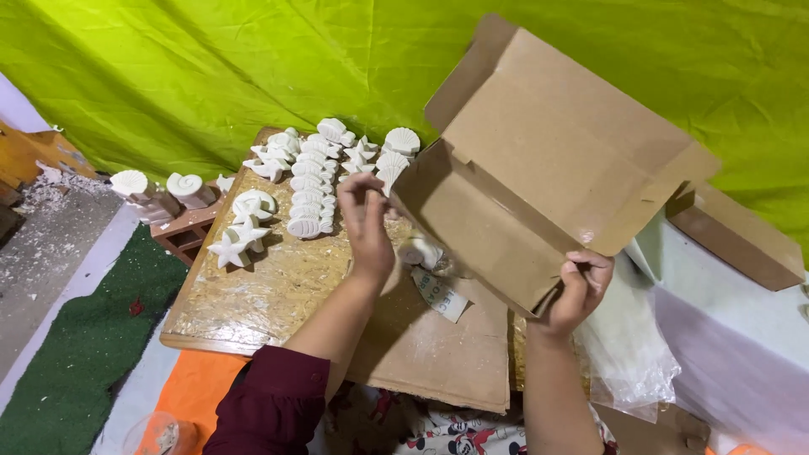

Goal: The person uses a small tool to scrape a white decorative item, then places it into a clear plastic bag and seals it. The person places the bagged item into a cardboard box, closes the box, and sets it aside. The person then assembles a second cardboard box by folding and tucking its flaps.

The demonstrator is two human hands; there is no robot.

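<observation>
Head view: cardboard box [539, 160] tilted at centre-right of frame, long axis running upper left to lower right. Right hand [580, 291] closed on box's lower corner. Left hand [366, 221] half-curled at box's left edge, nearer white plaster casts [312, 181]; grip unclear.

Scene was bright and evenly lit, soft daylight filtering through the green tarp [211, 76] overhead, giving a faint green cast. Shadows were soft and short under the left hand [366, 223] and the cardboard box [539, 168]. Left fingers showed motion blur; frame edges bent slightly from wide-angle distortion, plastic bag [628, 354] had mild glare.
</observation>
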